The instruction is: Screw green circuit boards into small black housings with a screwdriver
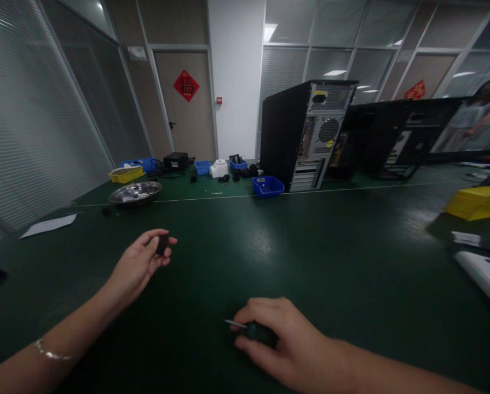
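Between the thumb and fingers of my left hand [140,260] is a small dark block-like piece [162,244], held above the green tabletop [212,257]; its kind I cannot make out. My right hand [281,339], lower and nearer to me, is closed around the dark green handle of a screwdriver [258,331]. The screwdriver's short metal shaft points left, past my fingertips. A wide gap separates the two hands.
A metal dish [135,192], a yellow tray [126,174] and a blue bin [268,186] stand towards the back. Computer towers [306,137] rise behind them. At right are a yellow box [478,202] and a white object [486,276]. A person [483,117] stands beyond.
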`<action>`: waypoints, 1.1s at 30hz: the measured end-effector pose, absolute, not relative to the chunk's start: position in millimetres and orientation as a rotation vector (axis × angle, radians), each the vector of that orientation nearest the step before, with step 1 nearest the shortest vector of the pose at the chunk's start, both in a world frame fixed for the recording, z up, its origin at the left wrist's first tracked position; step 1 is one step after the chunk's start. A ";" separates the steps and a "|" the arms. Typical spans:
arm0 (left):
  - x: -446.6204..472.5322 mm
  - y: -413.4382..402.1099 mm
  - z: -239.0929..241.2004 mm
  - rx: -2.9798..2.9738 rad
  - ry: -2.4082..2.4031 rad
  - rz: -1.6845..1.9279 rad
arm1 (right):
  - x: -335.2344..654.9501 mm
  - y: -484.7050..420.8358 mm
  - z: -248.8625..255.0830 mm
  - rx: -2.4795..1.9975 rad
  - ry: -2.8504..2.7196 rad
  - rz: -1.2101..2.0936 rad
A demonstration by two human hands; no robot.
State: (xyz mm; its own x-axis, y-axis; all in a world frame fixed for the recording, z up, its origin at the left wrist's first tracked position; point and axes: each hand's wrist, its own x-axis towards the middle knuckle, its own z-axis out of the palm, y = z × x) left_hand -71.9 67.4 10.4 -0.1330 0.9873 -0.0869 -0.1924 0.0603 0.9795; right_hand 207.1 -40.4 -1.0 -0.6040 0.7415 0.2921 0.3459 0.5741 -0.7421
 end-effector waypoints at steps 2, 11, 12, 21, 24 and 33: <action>-58.0 52.0 6.3 1.009 1.146 1.192 | 206.3 -39.2 -2.6 -0.919 -2.118 0.887; -27.5 4.8 -8.1 1.340 0.867 0.643 | 208.2 -38.0 -0.5 -0.888 -1.988 0.872; -26.3 3.4 -6.6 1.359 0.854 0.639 | 208.5 -38.5 -1.1 -0.881 -1.994 0.848; -26.3 1.8 -5.8 1.338 0.803 0.747 | 206.6 -35.4 -3.1 -0.871 -2.046 0.843; -25.8 0.8 -4.7 1.342 0.809 0.753 | 205.7 -34.4 -2.1 -0.872 -2.059 0.882; -26.2 -3.3 3.4 1.450 0.876 0.736 | 207.7 -37.6 -1.2 -0.912 -2.143 0.929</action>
